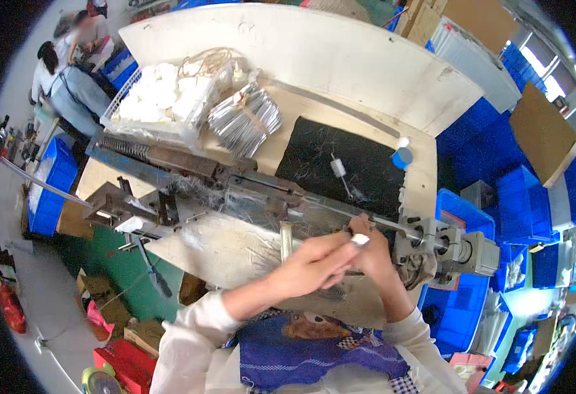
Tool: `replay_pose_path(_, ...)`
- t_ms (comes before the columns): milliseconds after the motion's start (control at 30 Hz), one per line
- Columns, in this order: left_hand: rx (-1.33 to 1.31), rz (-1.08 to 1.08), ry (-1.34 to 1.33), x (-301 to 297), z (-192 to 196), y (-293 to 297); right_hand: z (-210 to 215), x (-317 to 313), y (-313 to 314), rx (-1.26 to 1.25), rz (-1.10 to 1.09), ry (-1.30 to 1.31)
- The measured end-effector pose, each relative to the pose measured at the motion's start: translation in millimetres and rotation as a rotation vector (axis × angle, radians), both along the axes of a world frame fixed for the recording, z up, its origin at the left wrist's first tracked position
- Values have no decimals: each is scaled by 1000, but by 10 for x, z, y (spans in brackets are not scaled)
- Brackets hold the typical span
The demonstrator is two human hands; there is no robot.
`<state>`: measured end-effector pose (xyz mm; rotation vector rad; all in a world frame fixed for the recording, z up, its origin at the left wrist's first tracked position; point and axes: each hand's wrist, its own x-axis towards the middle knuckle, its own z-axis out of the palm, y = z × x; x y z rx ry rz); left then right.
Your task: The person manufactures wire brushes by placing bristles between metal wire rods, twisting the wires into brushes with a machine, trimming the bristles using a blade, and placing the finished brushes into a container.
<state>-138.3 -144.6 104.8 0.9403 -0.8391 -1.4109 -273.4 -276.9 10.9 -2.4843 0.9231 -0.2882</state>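
Observation:
My left hand [317, 261] is closed, and a small bright white piece [361, 240] shows at its fingertips. Right beside it, my right hand [375, 255] is curled with its fingers pressed together; what lies in them is hidden. Both hands are in front of a long metal bench machine [255, 190] and close to its thin rod [354, 211]. A brass-coloured upright post [286, 240] stands just left of my left hand. Thin metal pins [258, 253] lie scattered on the table near that post.
Behind the machine lies a black mat [314, 148] with a small white cylinder tool [337, 167] on it. A bundle of silver rods [245, 121] and a basket of white pieces [160, 98] stand at the back left. Blue bins [524, 203] fill the right side. Two people are far left.

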Motion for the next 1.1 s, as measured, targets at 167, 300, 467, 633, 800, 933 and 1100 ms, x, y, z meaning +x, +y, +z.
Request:
replay_pose_path(167,291,106,288,-160,-355,-391,118,-221,177,-77,128,-17)
replay_pose_path(300,206,386,181,-275,-567,-341,642,-527,436,-187,265,68)
replay_pose_path(467,135,566,135,-214,-453,-186,1272,-387,82,-289,160,-107)
replay_pose_path(633,166,547,168,-172,-397,-265,1044,395,-264,-105,263,-104)
replay_pose_path(800,199,578,252,-166,-411,-235,1132,399,-301,229,380,-90)
replay_pose_path(933,243,547,294,-157,-373,-193,1256,435,-353,641,192,-52)
replay_pose_path(1100,14,256,398,-166,-417,-293,1237,466,-457,660,277,-1)
